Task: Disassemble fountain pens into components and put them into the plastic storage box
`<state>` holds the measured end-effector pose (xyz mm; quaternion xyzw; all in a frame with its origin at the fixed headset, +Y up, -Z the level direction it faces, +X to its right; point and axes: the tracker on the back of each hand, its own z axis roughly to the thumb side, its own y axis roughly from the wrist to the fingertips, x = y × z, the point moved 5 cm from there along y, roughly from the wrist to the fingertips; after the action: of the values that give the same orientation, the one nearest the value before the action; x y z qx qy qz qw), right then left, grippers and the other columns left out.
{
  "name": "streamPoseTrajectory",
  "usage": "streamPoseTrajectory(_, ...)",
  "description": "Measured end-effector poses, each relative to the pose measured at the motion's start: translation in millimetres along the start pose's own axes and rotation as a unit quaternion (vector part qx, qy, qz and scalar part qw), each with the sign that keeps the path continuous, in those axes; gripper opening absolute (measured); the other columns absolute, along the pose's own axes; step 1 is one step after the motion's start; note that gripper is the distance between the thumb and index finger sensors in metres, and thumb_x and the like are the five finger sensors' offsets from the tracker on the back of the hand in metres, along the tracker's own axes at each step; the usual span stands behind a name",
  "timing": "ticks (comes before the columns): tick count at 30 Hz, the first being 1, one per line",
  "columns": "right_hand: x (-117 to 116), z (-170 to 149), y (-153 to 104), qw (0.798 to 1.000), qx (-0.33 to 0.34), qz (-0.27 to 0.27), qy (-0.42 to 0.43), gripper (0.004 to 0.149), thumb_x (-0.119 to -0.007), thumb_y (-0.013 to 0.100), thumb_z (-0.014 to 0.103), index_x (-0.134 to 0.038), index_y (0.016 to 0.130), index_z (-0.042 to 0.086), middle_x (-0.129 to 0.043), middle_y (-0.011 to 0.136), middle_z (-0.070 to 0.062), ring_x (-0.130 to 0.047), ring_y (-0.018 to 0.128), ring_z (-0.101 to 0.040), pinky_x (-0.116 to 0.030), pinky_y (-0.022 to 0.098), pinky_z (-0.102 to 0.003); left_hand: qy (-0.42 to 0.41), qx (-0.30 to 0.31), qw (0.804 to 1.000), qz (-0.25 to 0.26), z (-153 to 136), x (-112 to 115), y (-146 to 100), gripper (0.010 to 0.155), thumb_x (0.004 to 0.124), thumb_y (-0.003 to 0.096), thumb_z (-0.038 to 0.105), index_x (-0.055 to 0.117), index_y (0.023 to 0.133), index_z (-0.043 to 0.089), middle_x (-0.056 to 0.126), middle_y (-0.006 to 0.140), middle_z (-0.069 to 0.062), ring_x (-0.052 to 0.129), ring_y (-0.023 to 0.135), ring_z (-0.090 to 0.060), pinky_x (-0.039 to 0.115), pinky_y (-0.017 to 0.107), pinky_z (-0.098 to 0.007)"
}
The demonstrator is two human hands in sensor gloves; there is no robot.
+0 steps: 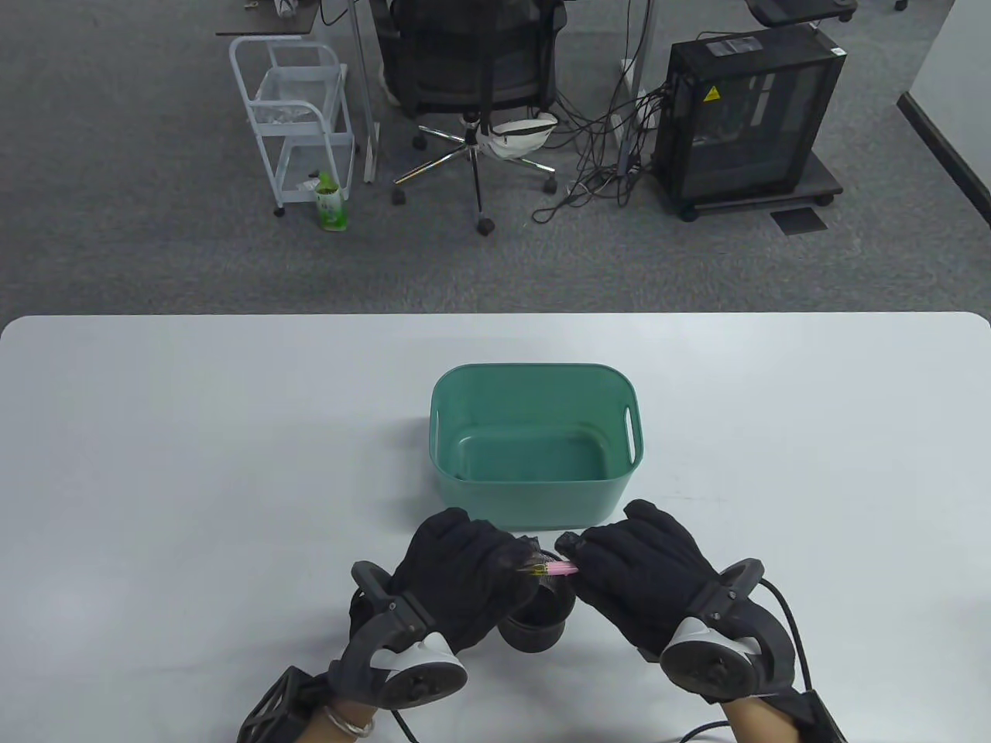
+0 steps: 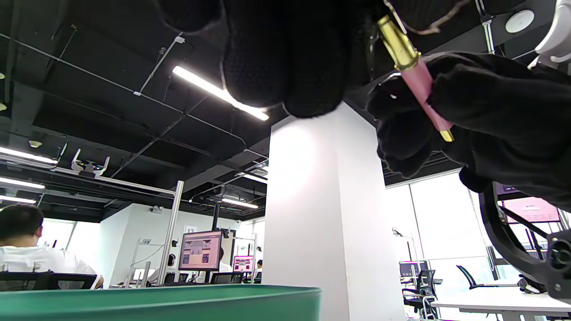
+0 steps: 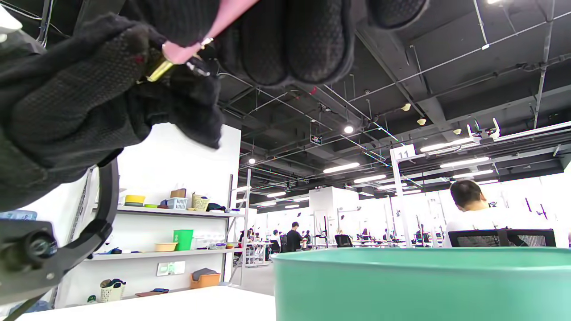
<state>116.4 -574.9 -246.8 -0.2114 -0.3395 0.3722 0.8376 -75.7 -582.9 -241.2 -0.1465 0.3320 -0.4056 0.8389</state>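
Note:
A pink fountain pen (image 1: pixel 554 571) with gold trim is held level between both gloved hands, just above a black cup (image 1: pixel 538 619) at the table's near edge. My left hand (image 1: pixel 472 576) grips its gold end (image 2: pixel 397 42). My right hand (image 1: pixel 619 565) grips the pink barrel (image 2: pixel 424 91), which also shows in the right wrist view (image 3: pixel 187 49). The green plastic storage box (image 1: pixel 534 441) stands just beyond the hands and looks empty. Its rim fills the bottom of both wrist views (image 2: pixel 160 296) (image 3: pixel 424 261).
The white table (image 1: pixel 193 464) stretches wide to both sides of the box. Beyond its far edge are an office chair (image 1: pixel 472 85), a white cart (image 1: pixel 298 116) and a black computer case (image 1: pixel 747 116) on the carpet.

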Motion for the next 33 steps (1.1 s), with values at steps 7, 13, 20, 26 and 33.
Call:
streamPoseTrajectory(7, 0.2, -1.1, -0.1, 1.000, -0.002, 0.001, -0.004, 0.043, -0.071, 0.056, 0.047, -0.083, 0.093, 0.029, -0.086, 0.086, 0.005, -0.087, 0.076, -0.013, -0.059, 0.078, -0.048, 0.008, 0.002, 1.000, 0.003, 2.4, -1.9, -0.6, 0.054, 0.071, 0.0634, 0.054, 0.071, 0.104, 0.018, 0.084, 0.103, -0.004, 0.080, 0.096, -0.029, 0.049, 0.084, -0.057)
streamPoseTrajectory(13, 0.1, -0.8, -0.1, 1.000, -0.001, 0.002, -0.004, 0.043, -0.071, 0.056, 0.047, -0.083, 0.093, 0.029, -0.086, 0.086, 0.006, -0.087, 0.076, -0.012, -0.059, 0.078, -0.048, 0.013, 0.005, 1.000, 0.003, 3.8, -1.5, -0.2, 0.045, 0.073, 0.0640, 0.049, 0.075, 0.098, 0.020, 0.088, 0.097, -0.001, 0.084, 0.091, -0.026, 0.052, 0.083, -0.054)
streamPoseTrajectory(20, -0.6, -0.2, -0.2, 1.000, 0.001, 0.003, -0.007, 0.043, -0.071, 0.056, 0.048, -0.084, 0.093, 0.029, -0.086, 0.086, 0.005, -0.087, 0.076, -0.013, -0.059, 0.078, -0.048, 0.011, 0.004, 1.000, 0.000, 3.3, -0.7, 0.1, 0.044, 0.071, 0.0645, 0.049, 0.079, 0.094, 0.018, 0.092, 0.091, -0.002, 0.088, 0.086, -0.026, 0.055, 0.081, -0.053)
streamPoseTrajectory(26, -0.7, 0.1, -0.4, 1.000, 0.001, 0.003, -0.008, 0.043, -0.071, 0.056, 0.048, -0.083, 0.093, 0.029, -0.086, 0.086, 0.005, -0.087, 0.076, -0.013, -0.059, 0.078, -0.048, 0.011, 0.004, 1.000, 0.002, 3.3, -0.6, 0.2, 0.044, 0.069, 0.0647, 0.049, 0.082, 0.092, 0.017, 0.096, 0.087, -0.002, 0.091, 0.081, -0.026, 0.058, 0.080, -0.052)
streamPoseTrajectory(33, -0.5, 0.4, -0.4, 1.000, 0.002, 0.002, -0.007, 0.043, -0.071, 0.056, 0.048, -0.083, 0.093, 0.029, -0.086, 0.086, 0.005, -0.087, 0.076, -0.012, -0.059, 0.078, -0.048, 0.008, 0.004, 1.000, 0.005, 2.8, -0.4, 0.4, 0.047, 0.062, 0.0663, 0.049, 0.087, 0.088, 0.016, 0.099, 0.081, -0.003, 0.095, 0.076, -0.025, 0.061, 0.077, -0.051)
